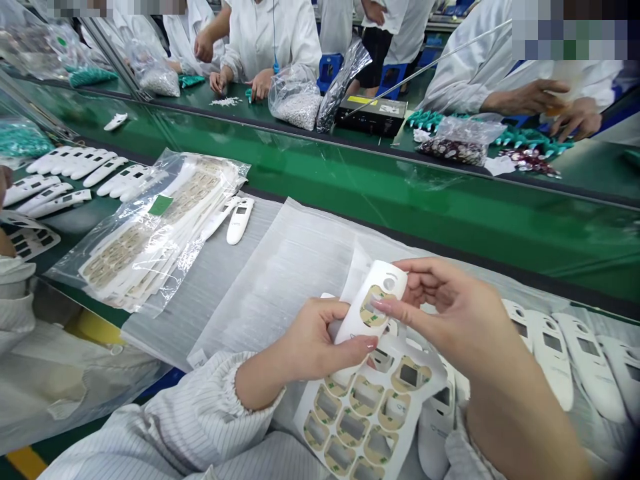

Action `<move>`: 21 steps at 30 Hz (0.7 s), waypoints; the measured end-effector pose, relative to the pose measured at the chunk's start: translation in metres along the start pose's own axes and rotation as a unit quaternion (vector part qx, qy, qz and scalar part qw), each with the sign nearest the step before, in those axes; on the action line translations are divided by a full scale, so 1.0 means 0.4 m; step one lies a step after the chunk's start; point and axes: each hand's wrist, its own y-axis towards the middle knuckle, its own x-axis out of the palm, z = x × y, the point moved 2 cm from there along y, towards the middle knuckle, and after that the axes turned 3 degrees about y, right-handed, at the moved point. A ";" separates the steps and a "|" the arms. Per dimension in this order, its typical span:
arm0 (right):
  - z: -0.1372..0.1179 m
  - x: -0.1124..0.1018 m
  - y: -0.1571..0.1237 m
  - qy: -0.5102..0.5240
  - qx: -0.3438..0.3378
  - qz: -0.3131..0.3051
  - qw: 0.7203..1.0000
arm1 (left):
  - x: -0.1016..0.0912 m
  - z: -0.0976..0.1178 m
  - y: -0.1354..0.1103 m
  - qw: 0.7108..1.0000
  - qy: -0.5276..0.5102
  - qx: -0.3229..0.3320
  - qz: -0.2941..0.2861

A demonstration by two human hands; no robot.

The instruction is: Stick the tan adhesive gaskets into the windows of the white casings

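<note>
My left hand grips a white plastic housing from below, fingers wrapped round its lower end. My right hand comes in from the right, its fingertips pressing a tan adhesive sticker onto the housing's face. Just under both hands lies a white backing sheet with rows of the same tan stickers. Both hands hover over a white foam sheet on the bench.
A row of finished white housings lies at the right. A clear bag of sticker sheets and two loose housings sit at left. Beyond runs a green conveyor; several people in white coats work behind it among bags of parts.
</note>
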 end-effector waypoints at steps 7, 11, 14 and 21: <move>0.007 0.011 0.020 0.128 0.075 -0.089 0.985 | -0.004 -0.004 0.002 1.000 -0.023 -0.017 0.003; 0.023 0.008 0.037 0.193 0.126 -0.164 0.959 | -0.007 -0.013 0.006 0.997 -0.046 -0.067 0.007; 0.048 0.003 0.046 0.211 0.138 -0.213 0.944 | -0.008 -0.014 0.012 0.994 -0.031 -0.099 0.027; 0.151 -0.068 0.105 0.307 0.078 -0.042 0.948 | -0.019 0.000 0.023 0.988 -0.007 -0.100 0.114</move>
